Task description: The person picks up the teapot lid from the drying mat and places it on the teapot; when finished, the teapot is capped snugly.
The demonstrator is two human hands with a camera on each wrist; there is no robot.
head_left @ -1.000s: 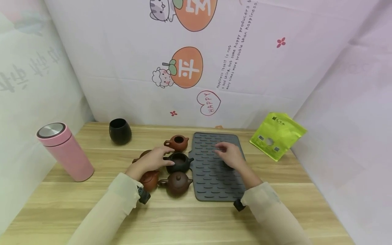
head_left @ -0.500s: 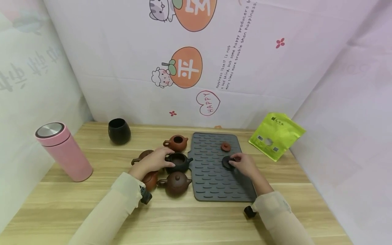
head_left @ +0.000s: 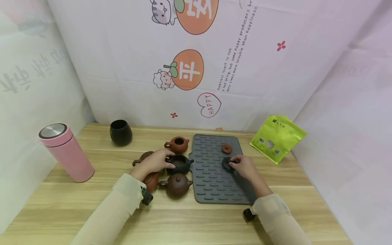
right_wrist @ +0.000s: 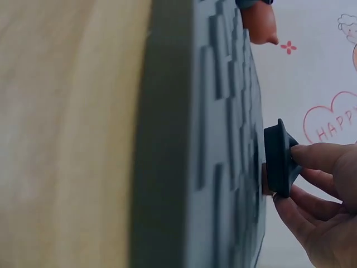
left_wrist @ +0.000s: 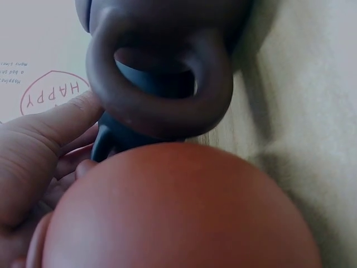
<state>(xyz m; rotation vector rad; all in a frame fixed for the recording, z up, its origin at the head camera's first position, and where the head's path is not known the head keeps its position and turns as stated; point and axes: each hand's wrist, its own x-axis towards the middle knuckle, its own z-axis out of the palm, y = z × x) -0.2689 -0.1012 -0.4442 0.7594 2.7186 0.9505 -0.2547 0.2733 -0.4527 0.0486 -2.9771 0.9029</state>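
Observation:
My left hand (head_left: 154, 161) holds the handle side of a lidless black teapot (head_left: 183, 168), thumb at its open rim. In the left wrist view the thumb (left_wrist: 72, 114) lies beside a dark brown handle (left_wrist: 167, 114), behind a rounded orange-red clay teapot (left_wrist: 184, 212). My right hand (head_left: 245, 167) pinches the knob of a black teapot lid (head_left: 226, 164), close over the grey ridged mat (head_left: 211, 185). The right wrist view shows this lid (right_wrist: 276, 159) on edge between thumb and fingers. Above it on the mat lies a small red-brown lid (head_left: 227, 149).
Around the black teapot stand an open red-brown teapot (head_left: 178, 145), a lidded dark brown teapot (head_left: 177, 186), an orange-red teapot (head_left: 151, 183) and a partly hidden brown one (head_left: 144, 157). Farther out are a black cup (head_left: 121, 135), a pink thermos (head_left: 68, 156) and a green packet (head_left: 277, 141).
My right hand has moved from the mat's upper part down and right onto the black lid and pinched its knob. The red-brown lid has come into sight. My left hand stays at the black teapot.

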